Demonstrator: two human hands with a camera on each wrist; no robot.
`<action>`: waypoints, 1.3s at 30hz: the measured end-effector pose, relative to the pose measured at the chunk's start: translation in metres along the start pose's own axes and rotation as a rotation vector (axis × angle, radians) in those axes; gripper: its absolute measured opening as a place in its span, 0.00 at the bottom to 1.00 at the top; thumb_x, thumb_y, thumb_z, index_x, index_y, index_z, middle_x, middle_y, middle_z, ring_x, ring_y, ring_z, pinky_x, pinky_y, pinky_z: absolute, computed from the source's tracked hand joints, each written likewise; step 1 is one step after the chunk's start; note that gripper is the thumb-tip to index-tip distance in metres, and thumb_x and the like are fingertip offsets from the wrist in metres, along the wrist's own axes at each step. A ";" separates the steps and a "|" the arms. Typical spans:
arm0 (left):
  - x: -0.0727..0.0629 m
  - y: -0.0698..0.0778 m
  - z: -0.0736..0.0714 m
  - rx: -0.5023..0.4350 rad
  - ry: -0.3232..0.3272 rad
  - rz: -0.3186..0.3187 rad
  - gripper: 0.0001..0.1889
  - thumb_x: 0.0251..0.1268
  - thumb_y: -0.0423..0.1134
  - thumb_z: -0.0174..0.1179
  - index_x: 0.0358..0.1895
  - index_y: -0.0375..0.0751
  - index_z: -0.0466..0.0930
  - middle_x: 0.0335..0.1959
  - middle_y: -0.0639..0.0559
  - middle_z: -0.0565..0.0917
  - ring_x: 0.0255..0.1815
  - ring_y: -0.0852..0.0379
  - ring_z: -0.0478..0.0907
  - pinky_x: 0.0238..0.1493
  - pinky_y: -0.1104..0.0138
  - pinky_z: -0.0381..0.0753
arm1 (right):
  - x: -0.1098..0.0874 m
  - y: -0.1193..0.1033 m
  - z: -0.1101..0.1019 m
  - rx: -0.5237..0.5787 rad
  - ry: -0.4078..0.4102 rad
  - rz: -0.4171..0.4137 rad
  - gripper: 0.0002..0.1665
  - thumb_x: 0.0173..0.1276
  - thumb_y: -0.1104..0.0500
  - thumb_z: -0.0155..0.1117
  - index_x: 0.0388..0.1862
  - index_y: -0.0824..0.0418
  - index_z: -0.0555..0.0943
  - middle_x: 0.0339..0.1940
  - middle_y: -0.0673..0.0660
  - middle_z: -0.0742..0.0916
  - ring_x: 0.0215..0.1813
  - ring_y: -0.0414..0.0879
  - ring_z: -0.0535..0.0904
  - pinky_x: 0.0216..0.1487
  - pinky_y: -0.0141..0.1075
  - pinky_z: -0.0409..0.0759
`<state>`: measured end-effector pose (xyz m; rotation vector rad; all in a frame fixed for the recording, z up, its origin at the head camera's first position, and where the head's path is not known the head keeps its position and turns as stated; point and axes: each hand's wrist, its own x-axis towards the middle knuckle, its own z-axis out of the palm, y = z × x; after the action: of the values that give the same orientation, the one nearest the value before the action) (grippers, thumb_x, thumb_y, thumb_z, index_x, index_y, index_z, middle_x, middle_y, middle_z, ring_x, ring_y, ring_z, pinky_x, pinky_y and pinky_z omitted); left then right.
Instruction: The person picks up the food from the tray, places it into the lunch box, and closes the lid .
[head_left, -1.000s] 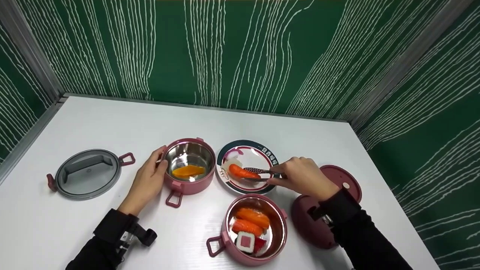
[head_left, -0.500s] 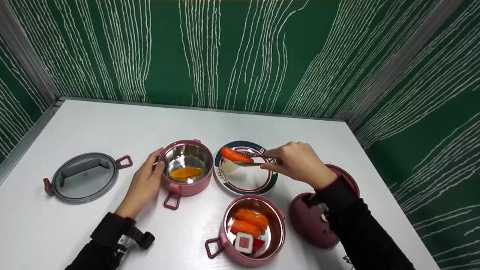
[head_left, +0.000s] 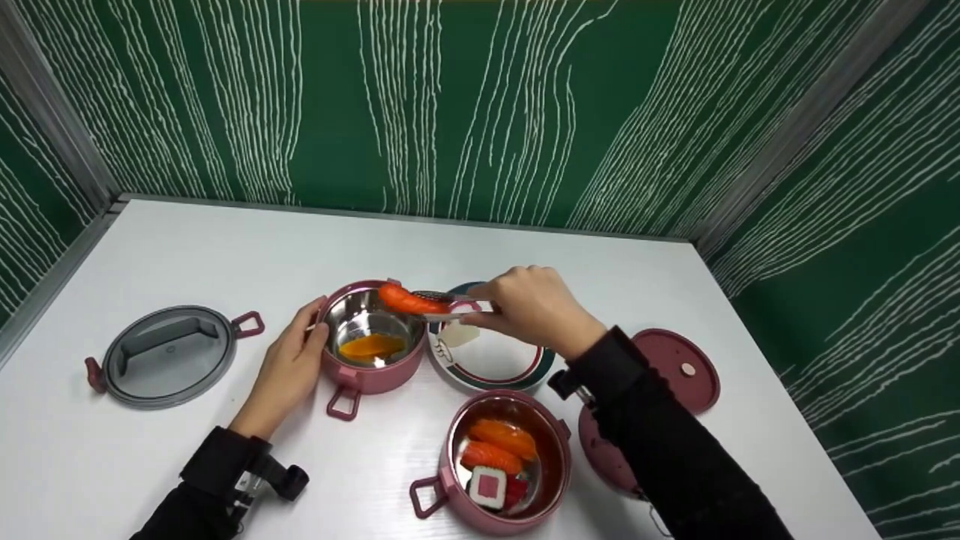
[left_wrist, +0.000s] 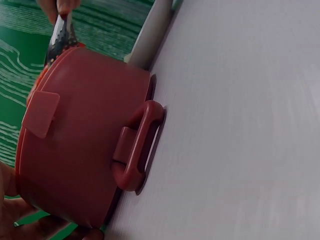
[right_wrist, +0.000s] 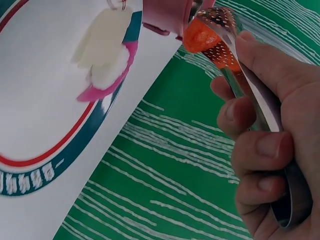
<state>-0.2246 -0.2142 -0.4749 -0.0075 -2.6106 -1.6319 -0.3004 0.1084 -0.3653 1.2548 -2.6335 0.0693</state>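
My left hand (head_left: 292, 364) holds the left side of a pink steel-lined pot (head_left: 382, 380), its thumb at the rim. Inside lies a yellow-orange slice (head_left: 371, 346). Metal tongs (right_wrist: 262, 95) with perforated tips are gripped in my right hand (head_left: 529, 307). Between the tips sits an orange-red elongated food piece (head_left: 405, 301), held over that pot's right rim. Partly behind the right hand is a white plate (head_left: 502, 360) with a dark green border. It carries a cream-coloured flat piece (right_wrist: 102, 42) and a white piece with a pink edge (right_wrist: 112, 70).
A second pink pot (head_left: 491, 519) stands in front, containing orange pieces, a square sushi roll (head_left: 487, 487) and a red piece. The grey handled lid (head_left: 169, 371) lies left. At right are a dark red lid (head_left: 671, 371) and a rounded dark red object (head_left: 604, 450), partly behind the sleeve.
My right hand has lifted the orange-red piece off the plate with the tongs and carried it left to the pot's rim. The left hand has kept its hold on the pot.
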 end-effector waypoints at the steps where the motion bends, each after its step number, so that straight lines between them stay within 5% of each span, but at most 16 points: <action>1: 0.000 0.000 0.000 0.001 0.001 0.002 0.27 0.86 0.46 0.39 0.81 0.46 0.57 0.80 0.40 0.61 0.80 0.41 0.56 0.80 0.46 0.52 | 0.004 -0.003 0.002 0.000 0.001 -0.008 0.19 0.68 0.37 0.70 0.41 0.50 0.91 0.18 0.46 0.81 0.18 0.41 0.72 0.16 0.36 0.69; 9: -0.001 -0.001 0.000 0.013 0.006 0.002 0.27 0.86 0.46 0.39 0.81 0.46 0.57 0.80 0.40 0.61 0.81 0.41 0.55 0.80 0.46 0.52 | 0.032 -0.027 0.016 -0.015 -0.055 -0.018 0.19 0.69 0.38 0.69 0.38 0.51 0.90 0.24 0.47 0.88 0.26 0.43 0.82 0.24 0.39 0.79; 17: -0.001 -0.001 0.001 0.022 0.013 -0.001 0.27 0.86 0.46 0.39 0.81 0.47 0.57 0.81 0.41 0.59 0.81 0.41 0.54 0.80 0.46 0.51 | 0.047 -0.046 0.027 -0.064 -0.159 -0.003 0.20 0.68 0.37 0.70 0.42 0.49 0.92 0.25 0.48 0.88 0.26 0.46 0.80 0.26 0.41 0.81; 22: -0.002 0.001 0.002 0.020 0.015 -0.002 0.27 0.86 0.46 0.40 0.81 0.48 0.57 0.81 0.42 0.59 0.81 0.40 0.53 0.80 0.44 0.51 | 0.050 -0.051 0.033 -0.103 -0.204 0.007 0.21 0.68 0.36 0.69 0.36 0.51 0.91 0.24 0.50 0.87 0.27 0.47 0.79 0.27 0.40 0.80; 28: -0.001 0.000 0.002 -0.001 0.017 0.010 0.26 0.86 0.45 0.41 0.81 0.48 0.57 0.81 0.41 0.60 0.81 0.41 0.54 0.80 0.45 0.51 | 0.051 -0.051 0.035 -0.065 -0.200 0.013 0.19 0.67 0.37 0.70 0.33 0.50 0.89 0.22 0.49 0.86 0.26 0.46 0.79 0.26 0.40 0.79; 39: 0.000 -0.001 0.001 0.001 0.014 0.006 0.26 0.86 0.45 0.40 0.81 0.47 0.57 0.81 0.41 0.60 0.81 0.41 0.54 0.80 0.45 0.51 | 0.044 -0.041 0.020 0.063 -0.145 0.012 0.22 0.68 0.37 0.70 0.48 0.52 0.91 0.26 0.48 0.88 0.26 0.43 0.79 0.25 0.39 0.79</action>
<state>-0.2245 -0.2135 -0.4762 -0.0036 -2.5989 -1.6228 -0.2992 0.0457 -0.3774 1.3109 -2.7823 0.0653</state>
